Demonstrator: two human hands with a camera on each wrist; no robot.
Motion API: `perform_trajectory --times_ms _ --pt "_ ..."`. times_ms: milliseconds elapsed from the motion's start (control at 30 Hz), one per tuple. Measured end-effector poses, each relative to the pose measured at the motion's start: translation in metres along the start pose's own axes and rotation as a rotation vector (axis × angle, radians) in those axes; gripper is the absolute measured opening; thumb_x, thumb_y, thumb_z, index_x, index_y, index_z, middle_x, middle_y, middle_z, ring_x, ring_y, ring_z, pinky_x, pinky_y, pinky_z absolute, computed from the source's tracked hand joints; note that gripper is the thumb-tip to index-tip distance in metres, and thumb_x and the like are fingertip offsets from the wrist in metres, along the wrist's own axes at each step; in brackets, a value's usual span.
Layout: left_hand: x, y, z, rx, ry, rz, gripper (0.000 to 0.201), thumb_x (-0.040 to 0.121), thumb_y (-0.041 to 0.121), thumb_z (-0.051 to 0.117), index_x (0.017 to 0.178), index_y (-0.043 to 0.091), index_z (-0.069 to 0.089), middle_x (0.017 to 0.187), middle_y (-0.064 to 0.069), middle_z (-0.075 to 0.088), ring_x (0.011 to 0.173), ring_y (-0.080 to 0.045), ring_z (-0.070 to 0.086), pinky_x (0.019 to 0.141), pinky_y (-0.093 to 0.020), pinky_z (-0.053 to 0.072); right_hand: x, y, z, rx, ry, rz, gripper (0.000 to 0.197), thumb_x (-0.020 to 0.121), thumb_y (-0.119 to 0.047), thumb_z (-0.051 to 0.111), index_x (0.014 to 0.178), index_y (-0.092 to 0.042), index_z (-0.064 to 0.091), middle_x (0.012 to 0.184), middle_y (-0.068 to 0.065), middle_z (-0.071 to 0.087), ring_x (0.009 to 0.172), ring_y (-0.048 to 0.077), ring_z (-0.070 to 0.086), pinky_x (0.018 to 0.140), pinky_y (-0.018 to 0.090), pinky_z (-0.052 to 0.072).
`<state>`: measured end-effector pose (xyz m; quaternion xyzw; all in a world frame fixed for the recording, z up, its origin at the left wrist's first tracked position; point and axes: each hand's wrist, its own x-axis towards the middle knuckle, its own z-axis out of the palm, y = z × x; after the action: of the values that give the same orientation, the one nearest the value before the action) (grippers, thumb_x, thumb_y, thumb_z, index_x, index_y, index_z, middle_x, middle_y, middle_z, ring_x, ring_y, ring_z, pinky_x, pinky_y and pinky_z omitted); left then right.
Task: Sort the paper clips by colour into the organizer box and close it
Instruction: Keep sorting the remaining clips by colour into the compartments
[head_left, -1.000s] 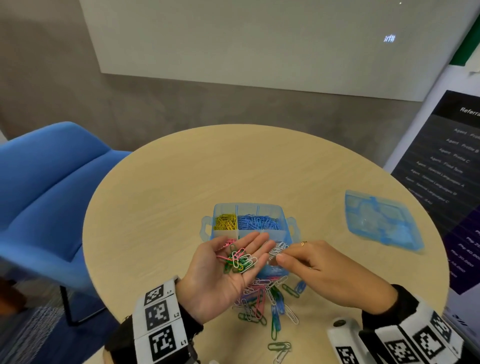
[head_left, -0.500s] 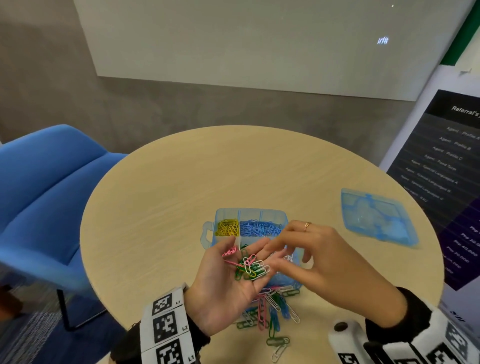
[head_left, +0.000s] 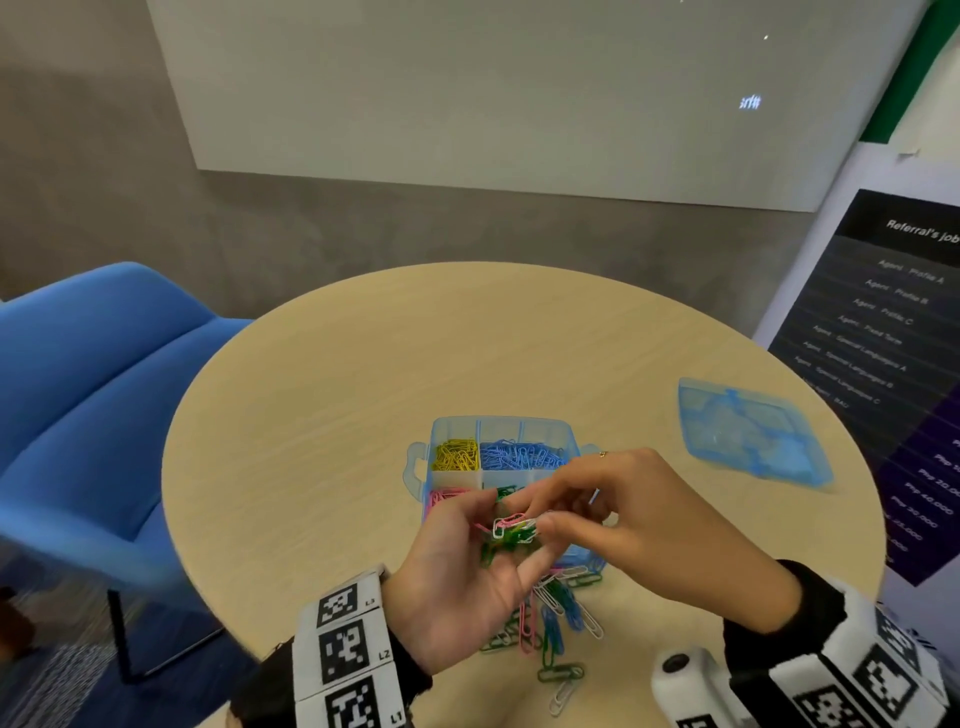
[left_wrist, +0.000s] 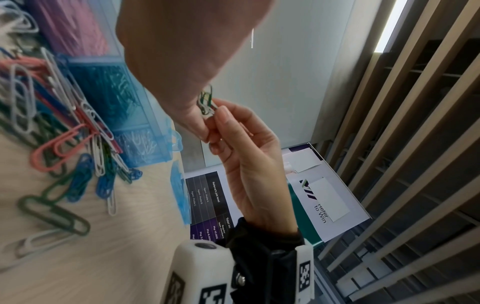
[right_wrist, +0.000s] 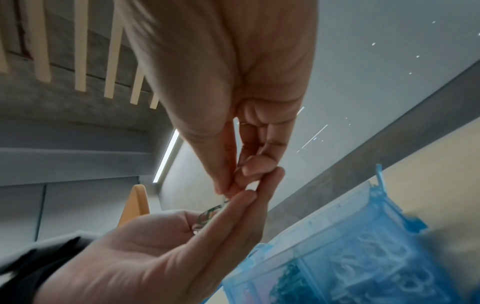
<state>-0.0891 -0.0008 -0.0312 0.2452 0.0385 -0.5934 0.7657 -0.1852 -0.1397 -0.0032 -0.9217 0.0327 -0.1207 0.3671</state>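
The clear blue organizer box (head_left: 418, 467) stands open on the round table. It holds yellow clips (head_left: 457, 454), blue clips (head_left: 519, 457), pink clips (head_left: 444, 496) and green ones half hidden by my hands. My left hand (head_left: 483, 571) is palm up over the box's near edge and carries a small bunch of mixed clips (head_left: 511, 532). My right hand (head_left: 545, 519) reaches into that palm, thumb and fingers pinching a clip (left_wrist: 206, 102) in the bunch. A loose pile of mixed clips (head_left: 550, 618) lies on the table below my hands.
The box's blue lid (head_left: 753, 436) lies apart at the right of the table (head_left: 311, 467). A blue chair (head_left: 93, 395) stands to the left. A printed banner (head_left: 893, 338) stands at the right. A few stray clips (head_left: 561, 675) lie near the front edge.
My right hand rose from the table beside the pile and moved left into my left palm, where it now pinches a clip. My left hand stayed palm up, with its fingers curling a little.
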Motion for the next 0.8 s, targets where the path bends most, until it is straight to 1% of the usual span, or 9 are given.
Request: perform_trajectory --times_ms 67,167,233,300,367,433,567,700,800 --pt "0.0 0.001 0.0 -0.017 0.036 -0.004 0.041 0.097 0.014 0.038 0.111 -0.018 0.061 0.119 -0.033 0.061 0.115 -0.037 0.06 0.079 -0.055 0.053 0.0 -0.002 -0.002 0.025 -0.002 0.01 0.012 0.089 -0.013 0.067 0.085 -0.021 0.075 0.092 -0.016 0.075 0.076 0.009 0.065 0.067 0.022 0.052" --pt "-0.001 0.003 0.0 -0.032 0.056 -0.008 0.043 0.099 0.016 0.038 0.114 -0.016 0.062 0.118 -0.032 0.062 0.11 -0.038 0.063 0.074 -0.053 0.056 -0.001 -0.002 -0.005 0.05 0.031 0.038 0.015 0.09 -0.009 0.065 0.082 -0.018 0.072 0.079 -0.019 0.072 0.072 0.01 0.064 0.069 0.03 0.055" --pt "-0.001 0.006 0.0 -0.05 0.047 -0.006 0.044 0.1 0.016 0.036 0.116 -0.016 0.061 0.117 -0.034 0.062 0.104 -0.041 0.065 0.073 -0.053 0.055 0.0 0.0 -0.008 0.052 0.075 0.062 0.014 0.09 -0.011 0.064 0.082 -0.02 0.072 0.074 -0.01 0.069 0.07 0.01 0.063 0.068 0.035 0.055" --pt "-0.001 0.008 0.0 -0.052 0.026 -0.004 0.043 0.1 0.017 0.035 0.118 -0.016 0.058 0.117 -0.033 0.062 0.105 -0.045 0.064 0.078 -0.056 0.053 0.001 0.004 -0.011 0.057 0.134 0.073 0.016 0.09 -0.012 0.065 0.08 -0.022 0.072 0.072 -0.005 0.068 0.068 0.01 0.061 0.065 0.036 0.055" --pt "0.001 0.009 -0.001 -0.019 0.028 0.0 0.043 0.101 0.017 0.035 0.119 -0.015 0.058 0.116 -0.03 0.064 0.108 -0.045 0.063 0.082 -0.056 0.051 0.003 0.008 -0.014 0.051 0.206 0.081 0.017 0.09 -0.012 0.066 0.078 -0.023 0.072 0.07 -0.007 0.066 0.067 0.009 0.06 0.062 0.034 0.054" --pt "0.003 0.01 -0.003 0.021 0.043 0.01 0.043 0.101 0.018 0.035 0.117 -0.014 0.059 0.114 -0.027 0.066 0.107 -0.044 0.064 0.08 -0.055 0.052 0.004 0.011 -0.017 0.035 0.269 0.092 0.016 0.089 -0.013 0.067 0.077 -0.023 0.072 0.069 -0.007 0.066 0.066 0.009 0.059 0.061 0.031 0.054" --pt "0.005 0.011 -0.005 0.053 0.054 0.015 0.042 0.101 0.018 0.036 0.117 -0.013 0.059 0.113 -0.027 0.067 0.103 -0.042 0.066 0.078 -0.052 0.053 0.005 0.016 -0.019 0.071 0.26 0.121 0.016 0.089 -0.012 0.067 0.077 -0.022 0.071 0.069 -0.005 0.067 0.063 0.008 0.06 0.06 0.027 0.053" --pt "0.006 0.008 -0.005 0.085 0.016 -0.032 0.04 0.101 0.016 0.037 0.119 -0.013 0.06 0.116 -0.026 0.066 0.103 -0.039 0.067 0.079 -0.049 0.054 0.007 0.014 -0.013 0.308 0.204 0.166 0.009 0.09 -0.005 0.066 0.084 -0.009 0.072 0.065 -0.002 0.067 0.06 0.007 0.06 0.058 0.021 0.049" --pt "0.006 0.006 -0.003 0.117 -0.004 -0.066 0.042 0.101 0.015 0.037 0.113 -0.014 0.064 0.116 -0.026 0.066 0.103 -0.035 0.067 0.08 -0.046 0.053 0.007 0.01 -0.006 0.509 0.158 0.191 0.007 0.091 -0.002 0.063 0.092 0.002 0.069 0.067 0.004 0.07 0.06 0.009 0.065 0.056 0.017 0.047"
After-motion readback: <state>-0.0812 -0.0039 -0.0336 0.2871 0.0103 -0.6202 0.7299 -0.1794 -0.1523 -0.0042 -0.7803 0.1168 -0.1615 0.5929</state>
